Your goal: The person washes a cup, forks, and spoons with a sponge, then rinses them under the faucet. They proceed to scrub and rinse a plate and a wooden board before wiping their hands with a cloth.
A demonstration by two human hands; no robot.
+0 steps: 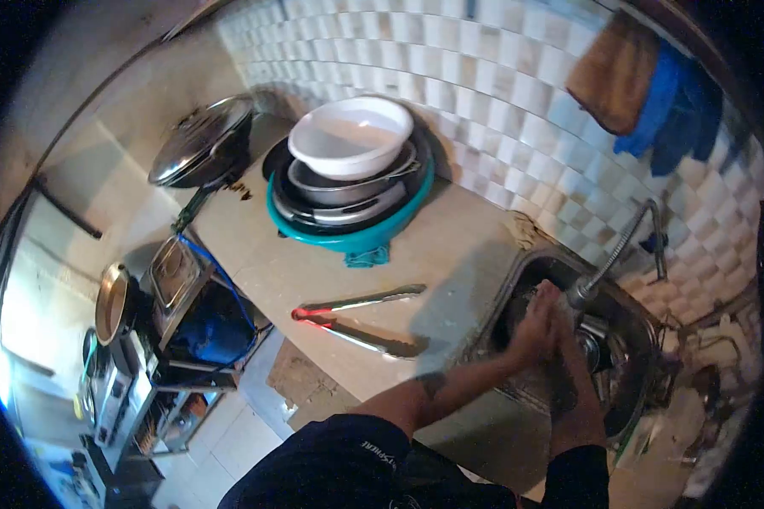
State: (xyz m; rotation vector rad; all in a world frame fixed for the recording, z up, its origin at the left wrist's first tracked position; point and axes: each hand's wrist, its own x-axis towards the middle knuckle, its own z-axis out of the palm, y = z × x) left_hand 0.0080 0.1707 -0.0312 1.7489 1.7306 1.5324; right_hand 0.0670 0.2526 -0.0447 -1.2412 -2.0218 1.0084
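Over the metal sink, my left hand and my right hand are pressed together beside the faucet head. Their fingers are small and blurred, so anything between them cannot be made out. Metal dishes lie in the basin just right of the hands. On the counter left of the sink rest tongs with a red end, their arms spread apart.
A teal basin holds stacked pans and a white bowl on the counter. Farther left are a lidded wok and a pan. Cloths hang on the tiled wall at upper right.
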